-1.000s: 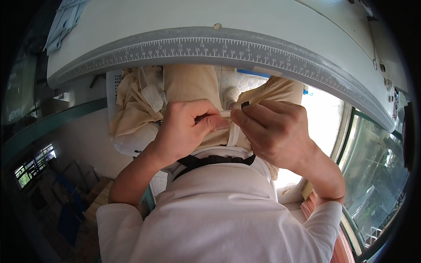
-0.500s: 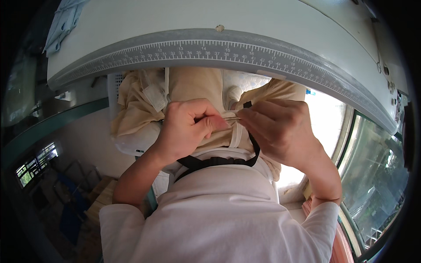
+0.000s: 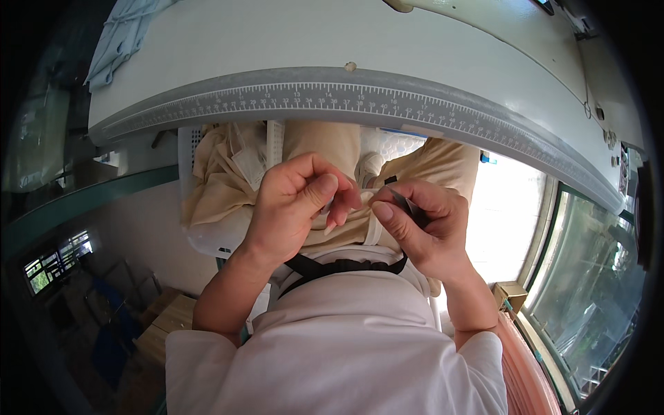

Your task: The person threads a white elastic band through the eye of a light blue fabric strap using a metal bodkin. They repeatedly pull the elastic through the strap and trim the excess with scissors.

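Note:
My right hand [image 3: 432, 225] is closed around a small dark metal piece with a pointed tip [image 3: 403, 202], which looks like a blade or thread snips; the palm hides much of it. Just to its left is my left hand [image 3: 297, 200], with the thumb pressed to the forefinger and the other fingers curled. Whatever it pinches, if anything, is hidden. A gap separates the two hands. Both are over my lap, where beige cloth [image 3: 315, 142] covers my legs. A black strap [image 3: 339, 266] crosses my waist below the hands.
Ahead is a white worktable [image 3: 242, 48] edged with a grey ruler strip [image 3: 311, 99]. A white plastic basket [image 3: 207, 235] holding beige fabric [image 3: 214, 180] stands left of my legs. Folded light-blue cloth [image 3: 121, 41] lies at the table's far left. Pink cloth [image 3: 522, 366] hangs at lower right.
My hands, close together half a second ago around a thin piece, have moved apart. My right hand has turned, bringing the dark metal piece into sight. The view has shifted slightly.

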`<state>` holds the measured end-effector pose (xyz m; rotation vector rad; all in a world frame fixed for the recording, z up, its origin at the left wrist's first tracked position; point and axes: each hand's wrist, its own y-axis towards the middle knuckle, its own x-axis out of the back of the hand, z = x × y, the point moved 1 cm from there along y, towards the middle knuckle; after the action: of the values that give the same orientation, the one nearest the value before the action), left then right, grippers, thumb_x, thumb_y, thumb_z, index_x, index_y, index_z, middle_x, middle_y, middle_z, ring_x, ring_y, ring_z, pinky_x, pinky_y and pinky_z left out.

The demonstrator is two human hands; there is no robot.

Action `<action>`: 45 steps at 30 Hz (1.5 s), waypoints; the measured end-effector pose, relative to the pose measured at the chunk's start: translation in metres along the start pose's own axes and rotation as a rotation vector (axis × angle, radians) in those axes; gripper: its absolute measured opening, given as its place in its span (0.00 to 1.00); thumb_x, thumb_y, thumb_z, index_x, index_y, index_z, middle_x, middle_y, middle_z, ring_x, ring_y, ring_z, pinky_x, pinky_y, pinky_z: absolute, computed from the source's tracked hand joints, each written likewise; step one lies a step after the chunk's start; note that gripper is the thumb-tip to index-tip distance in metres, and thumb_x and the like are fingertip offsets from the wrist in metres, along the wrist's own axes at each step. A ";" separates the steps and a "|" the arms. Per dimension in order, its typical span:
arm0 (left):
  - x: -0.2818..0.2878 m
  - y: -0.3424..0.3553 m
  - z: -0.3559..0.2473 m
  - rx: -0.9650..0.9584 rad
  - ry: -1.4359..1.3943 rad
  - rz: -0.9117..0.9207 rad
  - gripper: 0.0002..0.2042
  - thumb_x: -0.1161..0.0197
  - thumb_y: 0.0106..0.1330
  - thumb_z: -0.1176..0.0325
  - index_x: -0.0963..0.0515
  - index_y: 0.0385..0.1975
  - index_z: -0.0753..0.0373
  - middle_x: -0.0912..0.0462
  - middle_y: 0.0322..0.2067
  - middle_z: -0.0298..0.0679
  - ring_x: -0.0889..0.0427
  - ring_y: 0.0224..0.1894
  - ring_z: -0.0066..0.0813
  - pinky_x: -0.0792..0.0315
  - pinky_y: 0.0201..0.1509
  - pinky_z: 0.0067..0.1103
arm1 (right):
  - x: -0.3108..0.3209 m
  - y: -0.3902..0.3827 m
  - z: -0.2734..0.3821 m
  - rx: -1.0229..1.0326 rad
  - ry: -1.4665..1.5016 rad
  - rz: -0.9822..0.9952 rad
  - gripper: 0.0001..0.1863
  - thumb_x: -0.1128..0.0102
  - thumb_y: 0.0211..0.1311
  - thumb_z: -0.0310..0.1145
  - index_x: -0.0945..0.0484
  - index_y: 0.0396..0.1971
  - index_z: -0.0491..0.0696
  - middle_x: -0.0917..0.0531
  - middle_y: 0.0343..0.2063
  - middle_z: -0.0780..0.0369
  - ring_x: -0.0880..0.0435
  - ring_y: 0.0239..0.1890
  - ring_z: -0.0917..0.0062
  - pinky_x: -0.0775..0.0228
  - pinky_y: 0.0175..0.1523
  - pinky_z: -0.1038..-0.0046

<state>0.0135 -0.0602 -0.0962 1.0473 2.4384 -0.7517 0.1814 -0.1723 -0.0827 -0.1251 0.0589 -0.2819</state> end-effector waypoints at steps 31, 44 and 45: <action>-0.026 0.008 -0.008 -0.111 0.509 -0.014 0.16 0.52 0.80 0.67 0.29 0.61 0.65 0.30 0.23 0.29 0.30 0.28 0.14 0.30 0.37 0.14 | -0.008 0.015 -0.006 0.125 -0.018 -0.072 0.05 0.32 0.60 0.22 0.16 0.35 0.41 0.22 0.24 0.69 0.31 0.22 0.90 0.40 0.25 0.83; -0.016 0.004 -0.025 -0.012 0.504 0.066 0.06 0.42 0.73 0.73 0.21 0.38 0.69 0.21 0.30 0.31 0.29 0.29 0.11 0.32 0.36 0.12 | 0.003 0.021 0.003 -0.283 0.292 0.003 0.04 0.35 0.62 0.22 0.18 0.34 0.38 0.19 0.25 0.70 0.30 0.25 0.93 0.39 0.27 0.86; -0.018 0.004 -0.026 0.009 0.475 0.064 0.06 0.42 0.73 0.73 0.22 0.38 0.69 0.22 0.29 0.30 0.30 0.29 0.11 0.33 0.36 0.11 | 0.004 0.020 0.001 -0.279 0.315 -0.012 0.04 0.35 0.62 0.22 0.18 0.34 0.38 0.18 0.26 0.70 0.30 0.24 0.93 0.39 0.27 0.86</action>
<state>0.0245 -0.0516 -0.0677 1.4355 2.7704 -0.5392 0.1911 -0.1539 -0.0843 -0.3577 0.4107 -0.3029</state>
